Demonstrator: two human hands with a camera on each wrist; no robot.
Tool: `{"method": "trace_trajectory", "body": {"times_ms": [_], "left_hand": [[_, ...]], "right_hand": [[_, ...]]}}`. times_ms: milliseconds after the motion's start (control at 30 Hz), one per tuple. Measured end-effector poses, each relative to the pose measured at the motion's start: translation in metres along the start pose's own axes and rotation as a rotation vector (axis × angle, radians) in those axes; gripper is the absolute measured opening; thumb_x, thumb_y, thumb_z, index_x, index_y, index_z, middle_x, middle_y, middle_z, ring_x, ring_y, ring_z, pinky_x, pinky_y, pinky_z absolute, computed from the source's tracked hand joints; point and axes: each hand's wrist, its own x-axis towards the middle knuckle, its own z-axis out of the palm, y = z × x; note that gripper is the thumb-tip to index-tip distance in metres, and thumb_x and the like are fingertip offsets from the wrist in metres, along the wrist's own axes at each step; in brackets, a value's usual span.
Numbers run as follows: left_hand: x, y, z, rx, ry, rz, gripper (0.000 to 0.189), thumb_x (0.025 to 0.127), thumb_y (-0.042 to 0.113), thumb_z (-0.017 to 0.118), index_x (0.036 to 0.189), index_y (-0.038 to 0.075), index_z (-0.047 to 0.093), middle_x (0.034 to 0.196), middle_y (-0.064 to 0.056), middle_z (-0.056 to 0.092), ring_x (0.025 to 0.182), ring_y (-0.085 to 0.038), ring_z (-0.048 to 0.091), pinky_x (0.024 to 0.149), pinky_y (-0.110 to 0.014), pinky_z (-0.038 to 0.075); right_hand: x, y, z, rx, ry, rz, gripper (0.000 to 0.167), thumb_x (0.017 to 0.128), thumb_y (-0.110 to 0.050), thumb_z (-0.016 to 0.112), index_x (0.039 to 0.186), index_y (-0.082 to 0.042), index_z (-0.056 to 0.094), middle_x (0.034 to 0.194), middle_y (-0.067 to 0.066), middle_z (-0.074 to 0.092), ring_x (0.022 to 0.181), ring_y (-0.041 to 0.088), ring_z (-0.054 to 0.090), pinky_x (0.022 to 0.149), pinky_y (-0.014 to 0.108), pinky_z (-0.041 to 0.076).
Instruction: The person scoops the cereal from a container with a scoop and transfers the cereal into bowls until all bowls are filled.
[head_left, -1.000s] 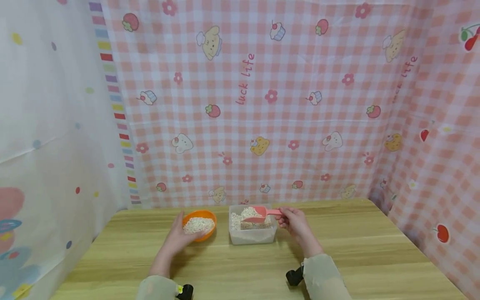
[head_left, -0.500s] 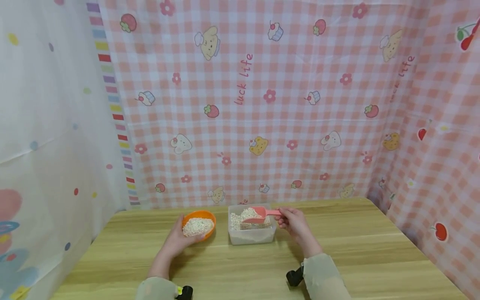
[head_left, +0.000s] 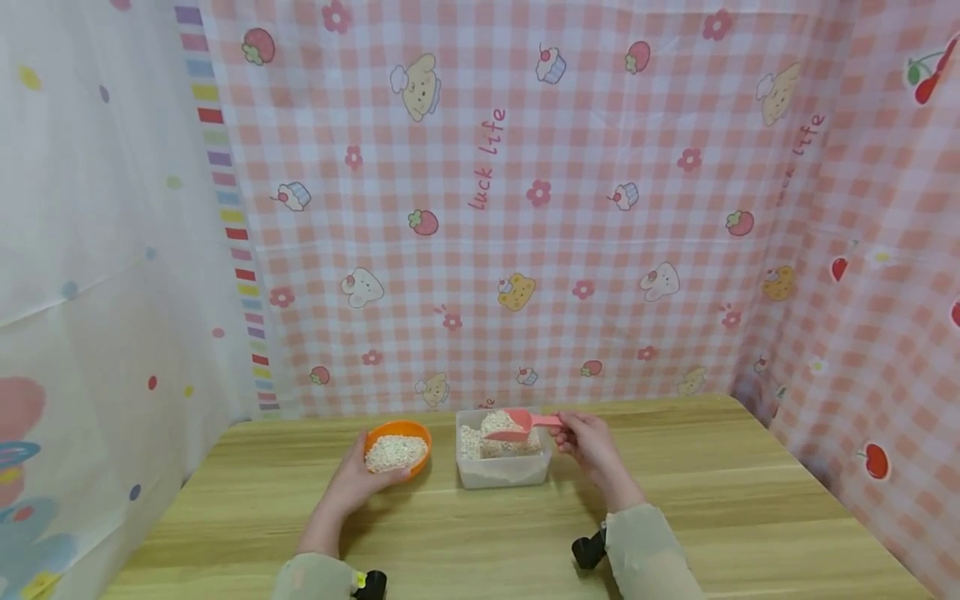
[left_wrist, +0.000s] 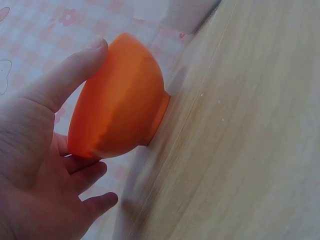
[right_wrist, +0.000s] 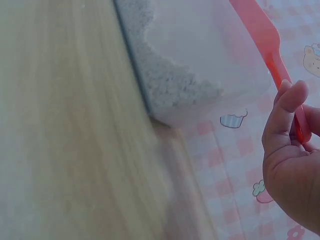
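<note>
My left hand (head_left: 358, 479) holds an orange bowl (left_wrist: 120, 95) of pale oat-like flakes, thumb on the near side and fingers round the far side. The bowl's foot is right at the tabletop in the left wrist view. With my right hand (head_left: 588, 442) I grip the handle of a pink scoop (head_left: 517, 429); thumb and fingers pinch it in the right wrist view. The scoop carries a heap of the same flakes over a translucent plastic box (head_left: 502, 475). More flakes (right_wrist: 170, 80) lie inside the box and show through its wall.
The wooden table (head_left: 480, 542) has its back edge just behind the bowl and box. A pink checked curtain (head_left: 450, 250) hangs behind it, and a pale dotted curtain (head_left: 112, 292) hangs on the left. A black wrist camera (head_left: 588, 552) sits at the right sleeve.
The scoop in my right hand has risen slightly and its bowl has tilted a little. The left hand and the orange bowl have barely moved. The head view has shifted slightly.
</note>
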Motion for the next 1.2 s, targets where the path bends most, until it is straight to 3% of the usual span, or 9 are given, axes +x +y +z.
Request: {"method": "trace_trajectory", "body": {"times_ms": [267,467,667,1200], "left_hand": [[0.000,-0.002,0.000,-0.017,0.002,0.000,0.115,0.075,0.043,0.081,0.151,-0.008,0.011,0.153,-0.034,0.016,0.139,-0.049,0.019,0.111,-0.060,0.020],[-0.001,-0.003,-0.001,-0.019,0.007,0.005,0.115,0.075,0.042,0.081,0.151,-0.009,0.011,0.152,-0.034,0.017,0.138,-0.050,0.020,0.110,-0.062,0.022],[0.000,-0.003,0.000,-0.011,0.015,0.007,0.117,0.074,0.043,0.083,0.150,-0.009,0.011,0.151,-0.035,0.018,0.137,-0.051,0.021,0.109,-0.062,0.022],[0.000,-0.005,-0.001,-0.048,0.012,0.012,0.118,0.074,0.043,0.083,0.151,-0.009,0.010,0.152,-0.034,0.019,0.138,-0.050,0.021,0.110,-0.061,0.023]], "right_hand": [[0.005,-0.012,0.018,0.013,-0.027,-0.030,0.025,0.102,-0.009,0.047,0.109,0.013,0.055,0.070,0.003,0.060,0.059,0.006,0.053,0.052,0.014,0.048],[0.010,-0.022,0.036,-0.024,-0.067,-0.050,0.027,0.102,-0.009,0.045,0.112,0.014,0.055,0.070,0.003,0.061,0.059,0.006,0.053,0.052,0.015,0.048],[0.014,-0.030,0.054,-0.007,-0.062,-0.074,0.023,0.102,-0.008,0.046,0.105,0.013,0.057,0.068,0.004,0.061,0.056,0.007,0.052,0.049,0.015,0.047],[0.026,-0.017,0.097,-0.004,-0.181,0.008,0.031,0.103,-0.008,0.044,0.122,0.016,0.052,0.074,0.007,0.061,0.056,0.007,0.053,0.051,0.015,0.048]]}}
